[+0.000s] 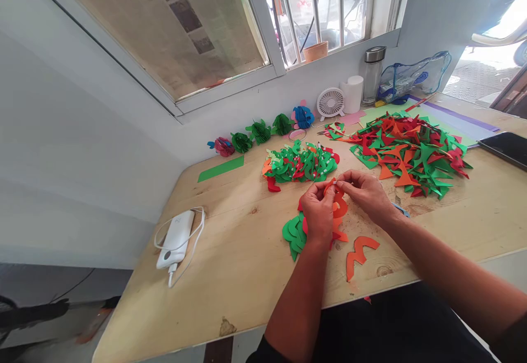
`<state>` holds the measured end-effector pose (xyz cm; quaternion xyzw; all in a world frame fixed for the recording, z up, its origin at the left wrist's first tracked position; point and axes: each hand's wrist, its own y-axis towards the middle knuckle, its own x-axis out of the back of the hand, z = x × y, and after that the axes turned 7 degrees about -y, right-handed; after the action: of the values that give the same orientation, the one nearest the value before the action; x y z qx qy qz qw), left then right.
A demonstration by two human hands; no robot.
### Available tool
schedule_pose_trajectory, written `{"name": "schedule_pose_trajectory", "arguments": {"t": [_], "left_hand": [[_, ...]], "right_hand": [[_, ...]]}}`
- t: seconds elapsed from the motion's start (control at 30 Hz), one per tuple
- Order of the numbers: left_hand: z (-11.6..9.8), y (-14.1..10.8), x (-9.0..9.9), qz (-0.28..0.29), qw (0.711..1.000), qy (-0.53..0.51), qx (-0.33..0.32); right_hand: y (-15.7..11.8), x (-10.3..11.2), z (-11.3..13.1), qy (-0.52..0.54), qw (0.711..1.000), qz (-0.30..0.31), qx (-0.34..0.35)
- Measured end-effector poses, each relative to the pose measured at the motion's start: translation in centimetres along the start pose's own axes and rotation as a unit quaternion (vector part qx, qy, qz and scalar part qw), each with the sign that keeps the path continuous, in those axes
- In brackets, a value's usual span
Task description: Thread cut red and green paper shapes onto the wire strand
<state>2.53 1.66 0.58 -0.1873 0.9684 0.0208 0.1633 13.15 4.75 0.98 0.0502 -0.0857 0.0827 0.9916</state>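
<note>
My left hand (318,208) and my right hand (364,191) meet over the table, fingertips pinched on a small orange-red paper piece (330,186). A bit of white shows at the right fingertips, too small to make out. Under and beside the left hand lie orange curved paper cutouts (340,209) and a stack of green scalloped cutouts (295,234), partly hidden. One orange wavy cutout (359,254) rests alone nearer the table's front edge. Just beyond my hands is a heap of green and red cutouts (302,162) with small white marks on them.
A large pile of red, green and orange scraps (411,151) covers the right side, beside a black phone (508,148). Paper turtles (260,131), a small fan (330,102) and a glass bottle (373,77) line the wall. A white power bank (176,238) with cable lies left.
</note>
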Motion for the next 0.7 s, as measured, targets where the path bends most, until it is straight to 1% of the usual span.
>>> {"name": "schedule_pose_trajectory", "arguments": {"t": [0.23,0.7], "left_hand": [[0.20,0.04,0.14,0.007,1.000,0.002,-0.007],[0.28,0.02,-0.02,-0.006,1.000,0.015,-0.015]], "right_hand": [[-0.03,0.00,-0.01,0.002,1.000,0.004,0.003],[-0.04,-0.04,0.02,-0.019,1.000,-0.005,0.000]]}}
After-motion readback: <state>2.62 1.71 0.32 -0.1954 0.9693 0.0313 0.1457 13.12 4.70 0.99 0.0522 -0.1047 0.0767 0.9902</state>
